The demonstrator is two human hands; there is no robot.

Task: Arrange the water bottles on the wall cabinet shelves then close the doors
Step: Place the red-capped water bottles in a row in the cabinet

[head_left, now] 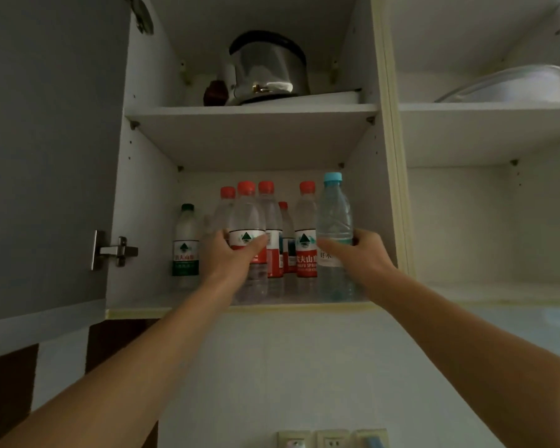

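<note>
Several water bottles stand on the lower shelf (143, 303) of the open wall cabinet. My left hand (222, 253) grips a red-capped bottle (248, 221) at its label, near the shelf's front. My right hand (358, 253) grips a taller blue-capped bottle (333, 215) at the right of the row. Between them stand more red-capped bottles (306, 234), some further back. A green-capped bottle (185, 244) stands alone at the left.
The cabinet door (46, 156) hangs open at the left, its hinge (114, 248) showing. A steel kettle (269, 69) sits on the upper shelf. A bowl (511, 84) lies in the right compartment. Wall sockets (330, 439) are below.
</note>
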